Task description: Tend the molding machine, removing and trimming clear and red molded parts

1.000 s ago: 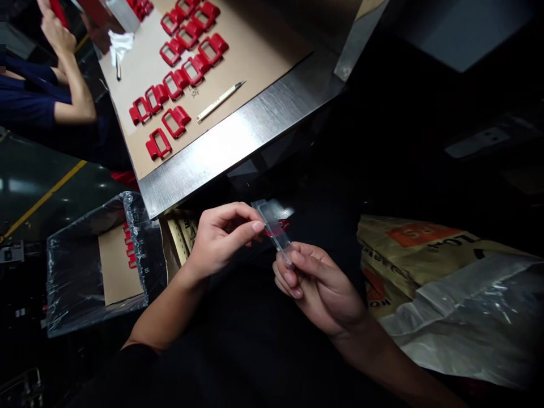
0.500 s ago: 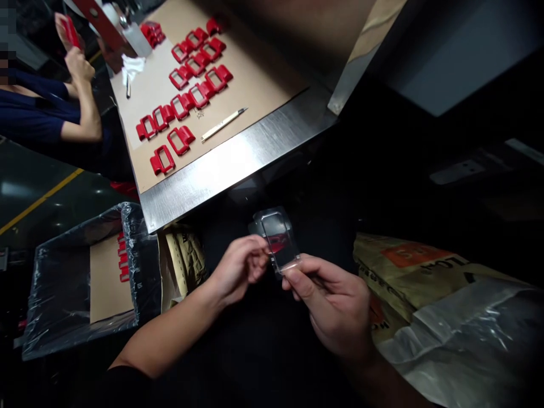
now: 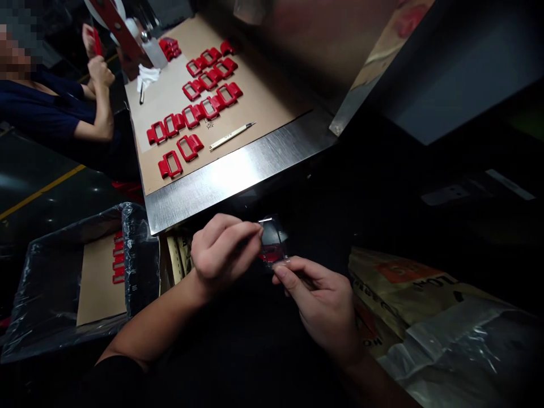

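My right hand [image 3: 318, 300] pinches the lower edge of a small, clear plastic cover [image 3: 272, 233] between thumb and fingers. The cover is a rounded rectangle, held up in front of my body. My left hand [image 3: 227, 249] is closed, its thumb and forefinger pinched at the cover's upper left edge. Something red shows through the lower part of the cover; I cannot tell whether it is a piece or a reflection. Beyond the hands, several red plastic frames [image 3: 192, 116] lie in rows on the table, and a pale pen-like tool [image 3: 232, 136] lies beside them.
The metal table edge [image 3: 229, 175] runs just beyond my hands. At left stands a plastic-lined bin [image 3: 140, 266] with cardboard and red frames inside. Printed sacks [image 3: 395, 283] are at right. Across the table's left side, a person [image 3: 91, 113] holds a red piece.
My left hand has risen and turned, its fingers now pinched at the cover's upper left edge. The right hand still holds the lower edge. The whole view has shifted slightly.
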Demonstrator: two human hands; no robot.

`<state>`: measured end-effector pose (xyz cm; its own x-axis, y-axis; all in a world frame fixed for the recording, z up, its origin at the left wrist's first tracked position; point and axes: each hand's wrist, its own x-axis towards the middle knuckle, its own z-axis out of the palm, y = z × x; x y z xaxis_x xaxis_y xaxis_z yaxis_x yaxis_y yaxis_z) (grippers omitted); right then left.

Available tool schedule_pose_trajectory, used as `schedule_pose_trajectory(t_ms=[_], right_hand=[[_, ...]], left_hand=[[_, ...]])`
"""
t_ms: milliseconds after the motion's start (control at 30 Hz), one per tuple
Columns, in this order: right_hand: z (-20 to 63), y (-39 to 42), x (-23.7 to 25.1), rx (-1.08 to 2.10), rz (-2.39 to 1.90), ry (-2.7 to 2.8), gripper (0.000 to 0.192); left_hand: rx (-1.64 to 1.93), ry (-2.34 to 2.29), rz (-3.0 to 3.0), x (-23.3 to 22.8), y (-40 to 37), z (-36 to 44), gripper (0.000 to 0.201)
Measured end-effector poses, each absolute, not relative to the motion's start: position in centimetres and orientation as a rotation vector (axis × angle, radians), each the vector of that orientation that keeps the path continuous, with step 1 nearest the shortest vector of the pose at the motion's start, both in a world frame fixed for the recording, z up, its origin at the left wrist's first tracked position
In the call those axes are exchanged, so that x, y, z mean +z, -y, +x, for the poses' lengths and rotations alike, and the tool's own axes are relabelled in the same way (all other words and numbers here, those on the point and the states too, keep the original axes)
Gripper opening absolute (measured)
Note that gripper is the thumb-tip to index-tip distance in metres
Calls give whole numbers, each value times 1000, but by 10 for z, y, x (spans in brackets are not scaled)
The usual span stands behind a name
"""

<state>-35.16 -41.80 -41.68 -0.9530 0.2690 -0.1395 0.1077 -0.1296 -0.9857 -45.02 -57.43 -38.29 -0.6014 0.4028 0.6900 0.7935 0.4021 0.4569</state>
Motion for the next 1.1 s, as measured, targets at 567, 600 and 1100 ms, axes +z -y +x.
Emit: schedule_pose_trajectory(t_ms=[567, 600, 1100], right_hand=[[-387, 439, -394, 2596, -384, 1804, 21], [-389, 441, -394, 2606, -384, 1813, 22], [-407, 457, -383, 2470, -215, 1973, 20]], left_hand=[[-1210, 1923, -1137, -385, 606, -397, 10], [-1208, 1936, -1119, -385, 606, -397, 11], [-1041, 1995, -1120, -371, 632, -433, 21]])
